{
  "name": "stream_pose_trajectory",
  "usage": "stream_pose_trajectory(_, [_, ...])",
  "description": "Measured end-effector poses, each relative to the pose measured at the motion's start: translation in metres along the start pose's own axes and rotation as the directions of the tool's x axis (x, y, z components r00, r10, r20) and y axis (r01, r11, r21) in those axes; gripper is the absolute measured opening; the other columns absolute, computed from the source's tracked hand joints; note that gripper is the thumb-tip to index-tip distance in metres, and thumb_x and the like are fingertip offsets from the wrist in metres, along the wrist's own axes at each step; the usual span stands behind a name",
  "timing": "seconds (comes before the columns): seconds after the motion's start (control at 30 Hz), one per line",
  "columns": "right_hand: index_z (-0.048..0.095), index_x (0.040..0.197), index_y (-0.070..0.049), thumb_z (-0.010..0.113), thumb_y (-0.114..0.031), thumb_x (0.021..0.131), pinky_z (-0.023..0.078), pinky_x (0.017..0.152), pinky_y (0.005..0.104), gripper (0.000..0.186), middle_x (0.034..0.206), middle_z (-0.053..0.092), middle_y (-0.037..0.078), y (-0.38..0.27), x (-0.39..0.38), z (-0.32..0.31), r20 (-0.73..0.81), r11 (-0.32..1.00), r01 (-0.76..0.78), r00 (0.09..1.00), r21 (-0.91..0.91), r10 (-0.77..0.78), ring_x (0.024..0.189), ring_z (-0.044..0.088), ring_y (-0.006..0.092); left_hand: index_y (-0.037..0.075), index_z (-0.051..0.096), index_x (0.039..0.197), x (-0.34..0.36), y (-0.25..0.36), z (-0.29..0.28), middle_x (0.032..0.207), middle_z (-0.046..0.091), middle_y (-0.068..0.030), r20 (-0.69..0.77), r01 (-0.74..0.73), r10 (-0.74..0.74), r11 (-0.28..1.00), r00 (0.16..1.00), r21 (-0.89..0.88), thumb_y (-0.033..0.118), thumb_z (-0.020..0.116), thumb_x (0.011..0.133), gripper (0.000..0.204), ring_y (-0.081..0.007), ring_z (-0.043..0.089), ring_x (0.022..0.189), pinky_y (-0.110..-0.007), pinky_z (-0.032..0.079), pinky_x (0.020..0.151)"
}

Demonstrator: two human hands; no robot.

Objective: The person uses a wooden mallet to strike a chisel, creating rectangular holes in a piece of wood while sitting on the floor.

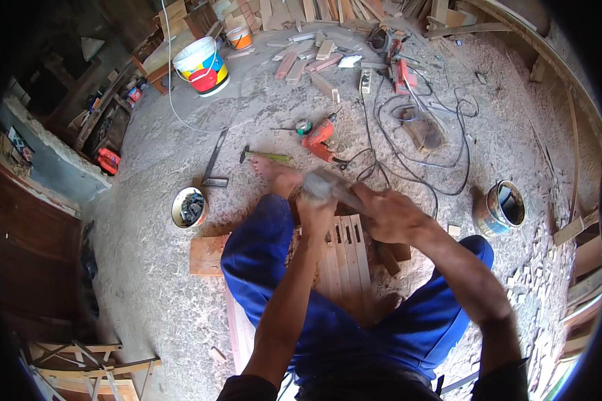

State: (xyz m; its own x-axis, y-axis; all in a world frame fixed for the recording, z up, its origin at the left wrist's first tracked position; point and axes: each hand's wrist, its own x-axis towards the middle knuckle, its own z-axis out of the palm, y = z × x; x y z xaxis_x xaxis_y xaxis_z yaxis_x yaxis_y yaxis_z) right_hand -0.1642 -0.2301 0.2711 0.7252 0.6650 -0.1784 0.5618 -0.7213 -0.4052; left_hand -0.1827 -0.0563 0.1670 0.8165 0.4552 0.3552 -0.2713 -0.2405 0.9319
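My left hand is closed on a blurred grey object above slotted wooden pieces lying between my bent legs. My right hand is closed on the blurred bar that runs from that object; I cannot make out what they are. A board lies by my left knee. Beyond my foot lie a green-handled hammer, a metal square and a red drill.
A tub of dark bits stands left, a metal bucket right. Cables loop across the floor toward a red power tool. Wood offcuts and a striped bucket are at the back; scraps lie right.
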Motion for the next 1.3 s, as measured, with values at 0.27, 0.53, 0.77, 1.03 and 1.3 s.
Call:
stream_pose_trajectory(0.27, [0.048,0.131,-0.001,0.068,-0.008,0.083,0.055,0.071,0.0445,0.052,0.095,0.068,0.017,0.041,-0.061,0.131,-0.358,0.712,0.114,0.911,0.693,0.203,0.074,0.065,0.0355,0.0,0.061,0.084,0.066,-0.113,0.016,0.074,0.063,-0.0073,-0.099,0.039,-0.016,0.971,0.995,0.236,0.017,0.077,0.084,0.023,-0.0186,0.058,0.058,-0.036,0.046,0.053])
stream_pose_trajectory(0.53, [0.05,0.122,-0.004,0.069,-0.003,0.083,0.041,0.04,0.0259,0.043,0.079,0.064,0.006,0.071,-0.067,0.16,0.156,-0.036,-0.166,0.801,0.985,0.578,0.047,0.052,0.0114,-0.003,0.071,0.089,0.033,-0.055,0.034,0.08,0.073,-0.0098,-0.101,-0.036,0.054,0.985,0.993,0.171,0.01,0.076,0.081,0.015,-0.0176,0.069,0.078,-0.034,0.053,0.072])
stream_pose_trajectory(0.77, [0.051,0.127,-0.004,0.067,-0.006,0.083,0.041,0.039,0.024,0.046,0.074,0.058,0.003,0.063,-0.052,0.157,0.165,-0.102,-0.13,0.807,0.986,0.566,0.046,0.049,0.0101,0.011,0.058,0.076,0.094,-0.138,0.026,0.065,0.055,-0.0023,0.06,0.599,-0.598,0.8,0.799,-0.012,0.023,0.069,0.09,0.022,-0.0149,0.048,0.045,-0.031,0.039,0.043])
stream_pose_trajectory(1.03, [0.051,0.124,-0.003,0.066,-0.004,0.086,0.04,0.041,0.0246,0.042,0.086,0.067,0.006,0.051,-0.059,0.142,0.109,0.013,-0.146,0.795,0.989,0.597,0.048,0.051,0.0101,0.005,0.059,0.086,-0.02,-0.029,0.028,0.074,0.061,-0.0064,-0.191,-0.085,0.129,0.971,0.973,0.221,0.009,0.076,0.082,0.019,-0.0167,0.059,0.062,-0.032,0.05,0.062])
stream_pose_trajectory(1.3, [0.05,0.132,-0.008,0.071,-0.013,0.085,0.049,0.051,0.0284,0.052,0.086,0.065,0.003,0.051,-0.044,0.131,0.171,0.151,-0.299,0.817,0.942,0.551,0.061,0.058,0.0123,0.01,0.059,0.07,0.132,-0.23,0.045,0.054,0.053,-0.0009,0.123,0.771,-0.792,0.611,0.598,0.182,0.017,0.074,0.084,0.022,-0.0136,0.045,0.038,-0.032,0.031,0.036])
